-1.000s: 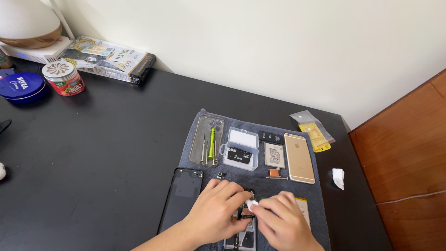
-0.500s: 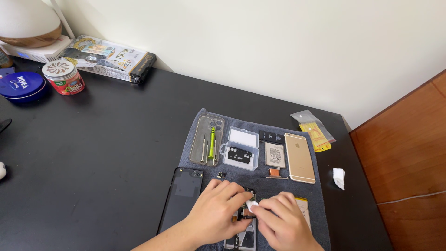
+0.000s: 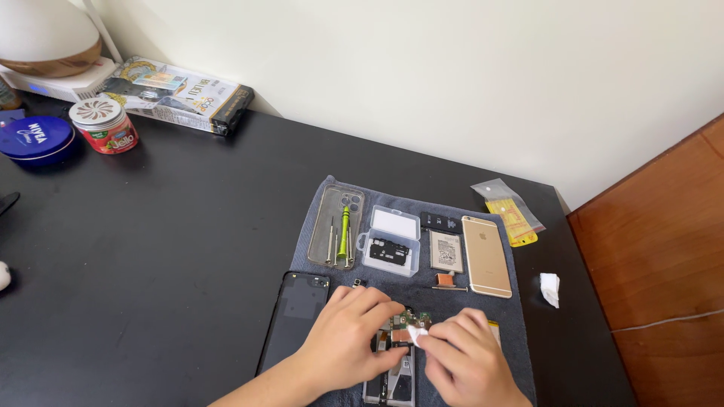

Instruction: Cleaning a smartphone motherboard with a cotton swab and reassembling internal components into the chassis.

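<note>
though half hidden by both hands point(image 3: 354, 339), opened phone point(image 3: 392, 377), right fingers point(image 3: 441, 343) pinched on white wipe point(image 3: 417, 335)

A black table point(image 3: 188, 249) carries a grey work mat point(image 3: 520, 301) at 5 o'clock, a blue tin point(image 3: 34, 139) and a red-labelled jar point(image 3: 102, 124) at 10 o'clock, and a white wipe point(image 3: 550, 289) at 3 o'clock.
</note>
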